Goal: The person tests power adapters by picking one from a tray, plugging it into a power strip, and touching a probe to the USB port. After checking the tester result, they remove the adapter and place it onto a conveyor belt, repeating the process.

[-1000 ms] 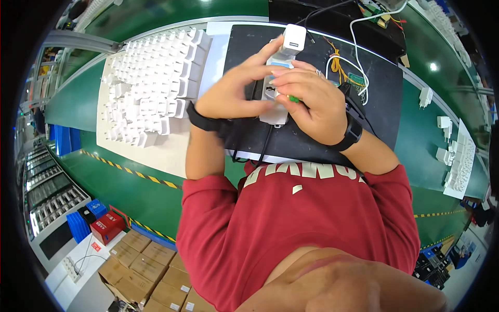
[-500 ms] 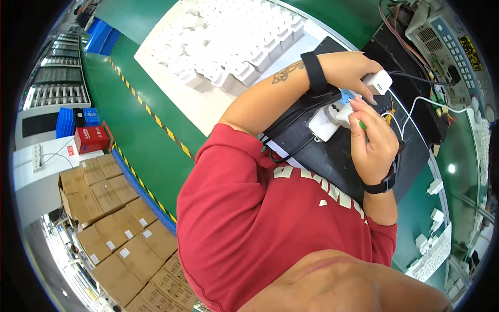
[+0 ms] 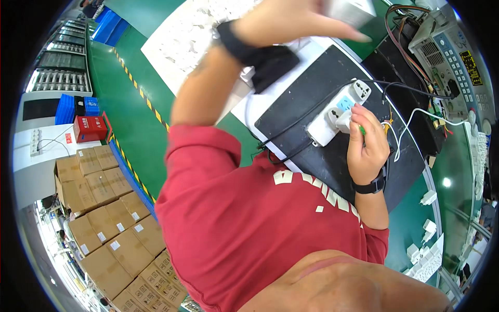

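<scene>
Both hands busy over the dark mat [image 3: 317, 104] on the counter.
Right hand [image 3: 366, 145] pinches a white plug [image 3: 344, 120] seated in the white power strip [image 3: 338, 112], steadying it; left hand [image 3: 296, 21], raised, grips a white adapter [image 3: 353, 9], clear of the strip.

A power strip [image 3: 339, 112] lies on a mat [image 3: 312, 99] on the table [image 3: 410, 229], and the right hand [image 3: 366, 148] rests just beside its near end. The left hand [image 3: 296, 21] is up high, far back over the table, with a small block [image 3: 353, 9] in it. A tray of small plugs [image 3: 182, 36] sits to the left of the mat, a machine with buttons [image 3: 447, 57] stands behind it on the right, and stacked boxes [image 3: 104, 208] sit on the floor far to the left.
</scene>
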Demonstrator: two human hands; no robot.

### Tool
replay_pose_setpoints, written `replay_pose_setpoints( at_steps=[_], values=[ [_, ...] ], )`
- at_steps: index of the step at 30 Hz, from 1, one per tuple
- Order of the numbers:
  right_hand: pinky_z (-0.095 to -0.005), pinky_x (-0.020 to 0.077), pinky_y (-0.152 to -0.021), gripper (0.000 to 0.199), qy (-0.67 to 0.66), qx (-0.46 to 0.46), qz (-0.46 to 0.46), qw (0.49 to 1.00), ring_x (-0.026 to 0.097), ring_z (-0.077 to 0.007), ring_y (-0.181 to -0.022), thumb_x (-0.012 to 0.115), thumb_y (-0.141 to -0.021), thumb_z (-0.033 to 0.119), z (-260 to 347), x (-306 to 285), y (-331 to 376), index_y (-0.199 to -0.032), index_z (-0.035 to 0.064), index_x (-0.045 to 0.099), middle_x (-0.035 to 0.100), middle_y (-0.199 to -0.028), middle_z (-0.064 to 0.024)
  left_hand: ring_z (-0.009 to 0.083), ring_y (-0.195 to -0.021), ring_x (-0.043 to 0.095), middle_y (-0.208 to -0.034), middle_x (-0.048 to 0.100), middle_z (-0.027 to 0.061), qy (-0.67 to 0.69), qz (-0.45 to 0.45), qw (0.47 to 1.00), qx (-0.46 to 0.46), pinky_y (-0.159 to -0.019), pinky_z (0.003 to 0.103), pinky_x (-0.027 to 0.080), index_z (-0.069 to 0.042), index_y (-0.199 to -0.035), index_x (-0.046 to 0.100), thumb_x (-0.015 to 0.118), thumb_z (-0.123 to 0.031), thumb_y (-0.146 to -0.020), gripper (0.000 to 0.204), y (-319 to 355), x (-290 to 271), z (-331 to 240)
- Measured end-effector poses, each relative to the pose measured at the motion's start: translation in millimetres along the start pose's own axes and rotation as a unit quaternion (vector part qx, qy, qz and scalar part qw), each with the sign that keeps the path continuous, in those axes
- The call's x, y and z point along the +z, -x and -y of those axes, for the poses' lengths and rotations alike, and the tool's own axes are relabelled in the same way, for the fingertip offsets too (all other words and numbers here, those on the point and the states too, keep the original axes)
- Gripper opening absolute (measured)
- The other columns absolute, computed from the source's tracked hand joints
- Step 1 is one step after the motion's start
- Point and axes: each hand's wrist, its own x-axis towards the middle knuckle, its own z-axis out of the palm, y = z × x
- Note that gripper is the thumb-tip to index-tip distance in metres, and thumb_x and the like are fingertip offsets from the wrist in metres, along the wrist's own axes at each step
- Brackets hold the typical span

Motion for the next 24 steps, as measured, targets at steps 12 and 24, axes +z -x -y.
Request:
replay_pose_setpoints(
  at_steps=[12, 24],
  values=[
    [-0.0372, 0.0504, -0.080, 0.011, 0.034, -0.025, 0.087, 0.995, 0.064, -0.0337, -0.097, 0.061, -0.077, -0.006, 8.2, -14.2, -7.0, -0.087, -0.0031, 0.057, 0.064, -0.095, -0.0165, 0.0217, -0.098, 0.060, -0.097, 0.063, -0.0014, -0.798, 0.129, 0.512, -0.289, -0.084, 0.042, 0.045, -0.027, -0.105, 0.063, 0.065, -0.013, -0.076, 0.033, 191.0, -301.7, 29.3],
    [-0.0417, 0.0454, -0.093, 0.021, 0.031, 0.006, 0.069, 0.997, 0.058, -0.0380, -0.107, 0.057, -0.081, -0.005, 3.5, -4.7, 5.7, -0.102, -0.0046, 0.058, 0.061, -0.108, -0.0208, 0.0292, -0.108, 0.056, -0.117, 0.059, 0.0083, -0.660, 0.231, 0.657, -0.281, -0.090, 0.039, 0.047, -0.015, -0.119, 0.057, 0.069, -0.006, -0.067, 0.055, 197.4, -335.3, 113.4]
  ],
)
